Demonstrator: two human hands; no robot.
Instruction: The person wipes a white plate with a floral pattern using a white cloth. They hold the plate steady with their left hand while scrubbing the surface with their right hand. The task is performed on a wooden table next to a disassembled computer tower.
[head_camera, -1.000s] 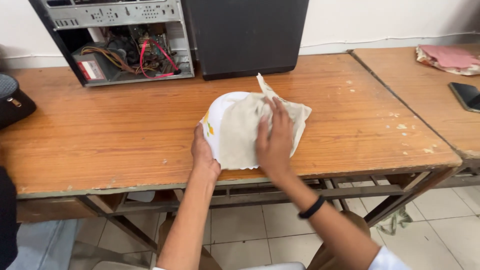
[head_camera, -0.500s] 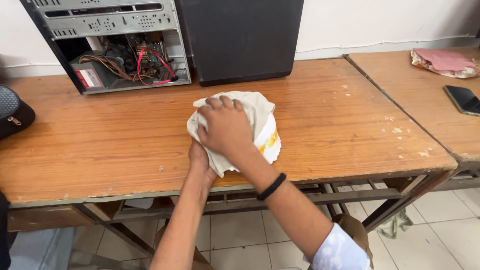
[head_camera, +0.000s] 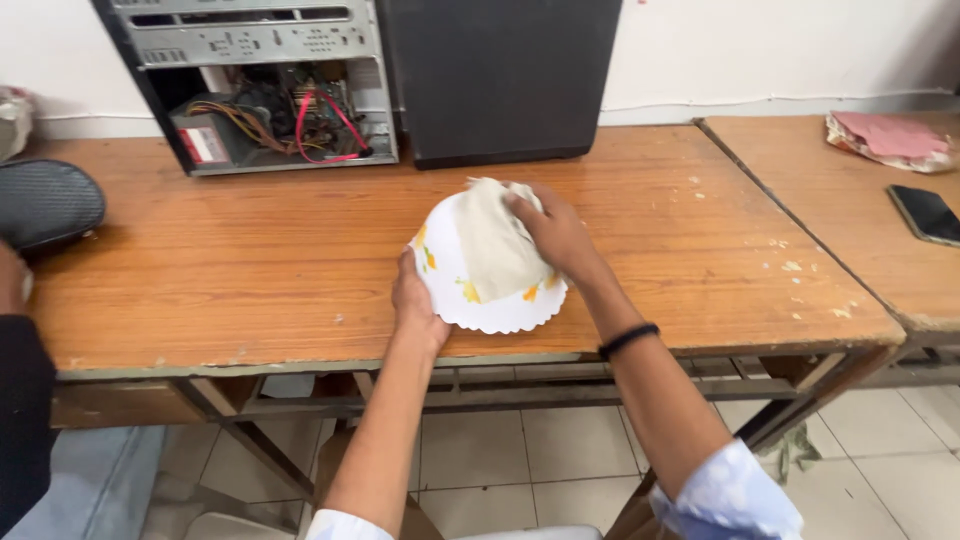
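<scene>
A white plate (head_camera: 470, 300) with a scalloped rim and small orange-yellow flower prints is tilted up over the wooden table (head_camera: 250, 260). My left hand (head_camera: 415, 305) grips its left lower edge from behind. My right hand (head_camera: 555, 235) presses a beige cloth (head_camera: 492, 245) against the plate's face, fingers spread over the cloth's upper right part. A black band sits on my right wrist.
An open computer case (head_camera: 270, 85) with red and yellow cables stands at the back left, next to a black tower panel (head_camera: 500, 75). A dark pouch (head_camera: 45, 200) lies far left. On the right-hand table lie a pink cloth (head_camera: 890, 138) and a phone (head_camera: 925, 212).
The plate has turned so its white face shows below the cloth. My right hand moved with the cloth from the plate's middle toward its upper right.
</scene>
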